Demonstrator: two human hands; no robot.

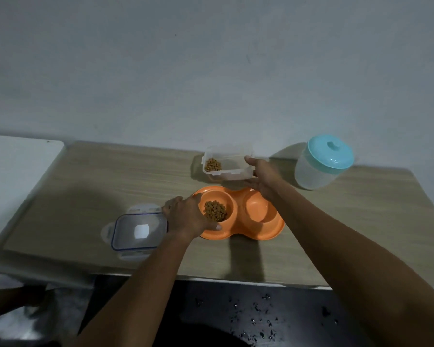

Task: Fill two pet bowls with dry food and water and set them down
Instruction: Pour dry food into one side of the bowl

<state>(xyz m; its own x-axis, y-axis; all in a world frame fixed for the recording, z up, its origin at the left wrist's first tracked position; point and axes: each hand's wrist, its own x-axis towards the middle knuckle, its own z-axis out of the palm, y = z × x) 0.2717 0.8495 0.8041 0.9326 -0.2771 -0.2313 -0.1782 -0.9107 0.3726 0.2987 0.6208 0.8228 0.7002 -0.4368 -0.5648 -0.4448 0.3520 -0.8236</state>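
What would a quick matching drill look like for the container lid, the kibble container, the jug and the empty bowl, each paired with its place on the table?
Things:
1. clear lid
2. clear container with kibble
3. jug with blue lid
4. empty bowl of the orange double dish

Places:
A. far right, by the wall
B. under the right hand, right half of the dish
C. flat on the table, next to the left hand
D. behind the dish, right hand on its side

Pairs: 1-C, 2-D, 3-A, 4-B
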